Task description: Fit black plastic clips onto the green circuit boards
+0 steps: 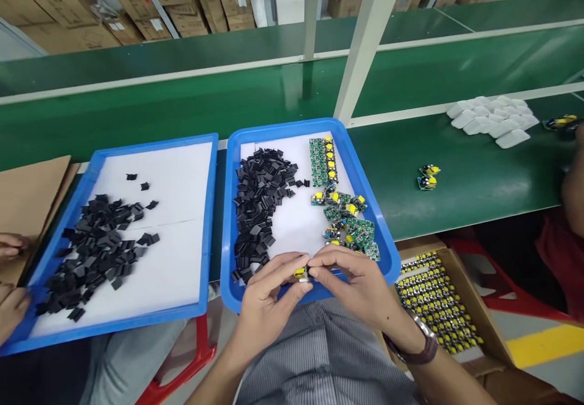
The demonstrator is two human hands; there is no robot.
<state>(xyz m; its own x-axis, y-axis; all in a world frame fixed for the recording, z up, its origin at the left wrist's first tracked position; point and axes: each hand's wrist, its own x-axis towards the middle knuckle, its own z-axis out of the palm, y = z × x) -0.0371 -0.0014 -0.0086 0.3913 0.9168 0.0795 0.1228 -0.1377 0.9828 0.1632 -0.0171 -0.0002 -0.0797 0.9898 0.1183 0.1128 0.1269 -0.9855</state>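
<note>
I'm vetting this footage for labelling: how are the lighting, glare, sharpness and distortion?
Head view: light looks even, with soft sheen on the green panel; in the head view, the post leans, probably wide-angle distortion; also in the head view, black pieces merge darkly where piled, and the part is small, partly covered by the left hand and right hand.

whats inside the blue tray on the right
On a white liner: black pieces heaped left, a row of circuit boards far right, jumbled boards nearer. Whatever lies under the heap, or beneath the left hand and right hand at the near edge, is covered.
</note>
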